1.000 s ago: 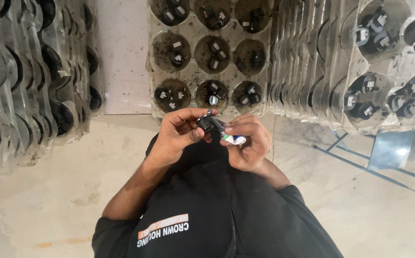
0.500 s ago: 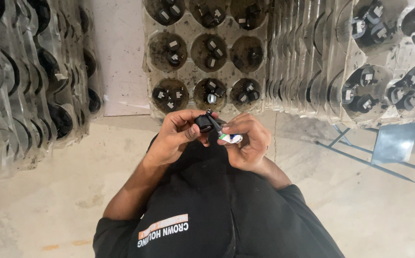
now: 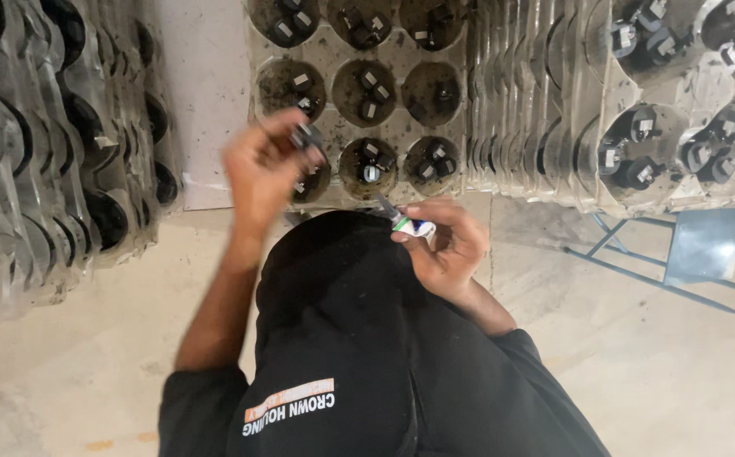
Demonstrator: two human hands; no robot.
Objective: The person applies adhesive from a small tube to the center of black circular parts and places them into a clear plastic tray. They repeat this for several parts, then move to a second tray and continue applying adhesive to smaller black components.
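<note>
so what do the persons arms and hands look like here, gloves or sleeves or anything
Both hands are bare, no gloves, rings or watch visible on the left hand or the right hand. The forearms are uncovered too. Short black sleeves end at about the elbows, part of a black top with light lettering on it.

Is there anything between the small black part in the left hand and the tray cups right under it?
Nothing visible. The left hand holds the small black part directly over the moulded tray, above its lower-left cup. The right hand, with a small tube, stays below the tray.
</note>
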